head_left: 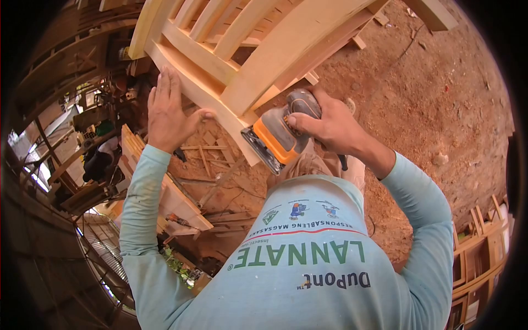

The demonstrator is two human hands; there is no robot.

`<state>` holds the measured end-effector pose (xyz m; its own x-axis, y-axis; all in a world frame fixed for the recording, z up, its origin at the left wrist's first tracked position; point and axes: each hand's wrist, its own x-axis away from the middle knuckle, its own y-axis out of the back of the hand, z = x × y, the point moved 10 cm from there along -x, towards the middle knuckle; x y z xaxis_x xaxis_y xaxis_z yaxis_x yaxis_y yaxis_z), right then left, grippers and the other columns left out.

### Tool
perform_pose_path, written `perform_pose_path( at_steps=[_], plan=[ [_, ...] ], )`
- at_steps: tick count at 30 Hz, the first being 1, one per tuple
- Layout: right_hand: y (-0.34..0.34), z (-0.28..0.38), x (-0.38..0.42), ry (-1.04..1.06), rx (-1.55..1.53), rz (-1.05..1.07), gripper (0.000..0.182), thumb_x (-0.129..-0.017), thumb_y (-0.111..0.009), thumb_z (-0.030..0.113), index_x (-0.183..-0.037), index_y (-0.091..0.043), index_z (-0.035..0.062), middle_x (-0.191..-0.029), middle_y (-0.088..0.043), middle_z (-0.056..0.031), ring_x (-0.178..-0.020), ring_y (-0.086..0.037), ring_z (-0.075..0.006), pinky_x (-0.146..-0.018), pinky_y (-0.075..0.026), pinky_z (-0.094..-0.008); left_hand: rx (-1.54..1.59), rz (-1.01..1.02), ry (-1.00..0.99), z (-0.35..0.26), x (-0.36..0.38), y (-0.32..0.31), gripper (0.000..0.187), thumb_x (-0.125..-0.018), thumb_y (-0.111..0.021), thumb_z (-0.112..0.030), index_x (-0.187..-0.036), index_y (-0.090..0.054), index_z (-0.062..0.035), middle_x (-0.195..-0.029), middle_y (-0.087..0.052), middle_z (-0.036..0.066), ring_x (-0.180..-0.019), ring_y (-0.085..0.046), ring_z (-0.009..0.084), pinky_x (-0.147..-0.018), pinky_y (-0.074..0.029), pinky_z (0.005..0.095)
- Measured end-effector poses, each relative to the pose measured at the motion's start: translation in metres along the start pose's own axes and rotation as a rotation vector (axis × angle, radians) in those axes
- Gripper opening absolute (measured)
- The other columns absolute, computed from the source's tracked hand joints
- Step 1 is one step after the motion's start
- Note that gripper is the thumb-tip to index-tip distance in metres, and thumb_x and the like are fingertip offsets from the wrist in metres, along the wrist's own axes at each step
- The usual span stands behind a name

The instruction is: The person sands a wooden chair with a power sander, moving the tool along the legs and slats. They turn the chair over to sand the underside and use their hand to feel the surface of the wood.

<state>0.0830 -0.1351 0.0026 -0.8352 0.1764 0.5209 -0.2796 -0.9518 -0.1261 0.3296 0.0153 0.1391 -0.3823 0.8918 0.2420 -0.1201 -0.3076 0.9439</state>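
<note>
A pale slatted wooden frame (297,49), which looks like a piece of furniture, fills the top middle of the head view. My left hand (173,113) is open, with its fingers laid flat on the frame's long edge rail (190,85) and its thumb spread toward the right. In my right hand (335,124) is an orange and grey electric sander (278,135), gripped from above by its dark body. The sander is tilted, its flat pad side facing the lower end of the rail. A dark cord hangs below my right wrist.
Brown bare ground (418,104) strewn with wood chips lies to the right. Stacked boards (176,198) and scrap sticks lie at lower left, with an orange tool (177,220) on the boards. More wooden frames (478,258) stand at lower right. A cluttered work area is at far left.
</note>
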Motion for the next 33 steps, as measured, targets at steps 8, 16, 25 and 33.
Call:
perform_pose_path(
  at_steps=[8, 16, 25, 33],
  plan=[
    [-0.003, 0.005, -0.003, -0.049, -0.005, 0.041, 0.084, -0.088, -0.079, 0.055, -0.142, -0.059, -0.0066, -0.115, -0.075, -0.0278, -0.105, -0.076, -0.0362, -0.093, -0.059, -0.0449, -0.006, -0.006, -0.005, 0.001, 0.002, 0.0, 0.127, -0.078, -0.088, -0.061, -0.165, -0.031, 0.0113, -0.168, -0.037, 0.036, -0.156, -0.04, 0.0477, -0.125, -0.035, 0.0585],
    [0.001, -0.007, -0.002, -0.15, 0.049, 0.066, 0.085, -0.088, -0.078, 0.057, -0.142, -0.059, -0.0067, -0.117, -0.075, -0.028, -0.108, -0.075, -0.0385, -0.095, -0.059, -0.0447, -0.012, -0.009, -0.004, 0.001, 0.001, 0.001, 0.127, -0.077, -0.087, -0.064, -0.163, -0.034, 0.0128, -0.168, -0.038, 0.036, -0.156, -0.041, 0.048, -0.124, -0.037, 0.0588],
    [0.006, -0.013, 0.001, -0.063, 0.08, 0.013, 0.082, -0.088, -0.079, 0.054, -0.14, -0.06, -0.0068, -0.117, -0.075, -0.028, -0.108, -0.075, -0.0383, -0.095, -0.059, -0.0441, -0.015, -0.001, -0.004, 0.002, 0.001, 0.0, 0.127, -0.079, -0.085, -0.065, -0.164, -0.032, 0.0132, -0.168, -0.037, 0.037, -0.156, -0.04, 0.0483, -0.124, -0.035, 0.0591],
    [0.004, 0.023, 0.012, -0.007, 0.064, 0.033, 0.079, -0.088, -0.08, 0.05, -0.137, -0.061, -0.0087, -0.114, -0.075, -0.0283, -0.102, -0.076, -0.0375, -0.09, -0.06, -0.0441, 0.012, -0.007, 0.017, 0.003, 0.001, 0.001, 0.129, -0.079, -0.085, -0.067, -0.165, -0.031, 0.012, -0.169, -0.035, 0.036, -0.157, -0.038, 0.0477, -0.125, -0.034, 0.0602]
  ],
)
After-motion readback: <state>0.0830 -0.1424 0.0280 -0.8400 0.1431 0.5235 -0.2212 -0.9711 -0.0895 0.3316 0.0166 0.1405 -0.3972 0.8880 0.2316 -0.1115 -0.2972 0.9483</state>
